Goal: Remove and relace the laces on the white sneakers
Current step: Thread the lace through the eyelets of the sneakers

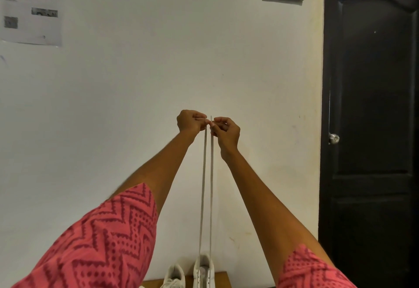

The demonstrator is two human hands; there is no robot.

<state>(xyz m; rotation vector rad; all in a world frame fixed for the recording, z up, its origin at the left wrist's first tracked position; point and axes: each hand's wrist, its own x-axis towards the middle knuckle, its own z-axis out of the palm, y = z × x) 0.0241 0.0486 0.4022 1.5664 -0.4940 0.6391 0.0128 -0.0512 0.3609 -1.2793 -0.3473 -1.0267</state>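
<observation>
Laces (208, 185) rise taut from one white sneaker (203, 272), each end pinched in left hand (190, 121) and right hand (226, 132) grip.

The light was soft, even and rather dim, leaving the plain off-white wall (140, 79) a flat grey with only faint shadow beside the raised arms, and no clear source showed. The black panelled door (371, 106) at the right fell almost wholly into darkness, its panels barely readable, with one small glint on the round metal doorknob (334, 138). The printed paper sheet (30, 7) taped at the upper left was blurred beyond reading and leaned with the wide-angle bend, and the pink zigzag-patterned sleeves (102, 242) at the lower edge looked soft and stretched.
</observation>
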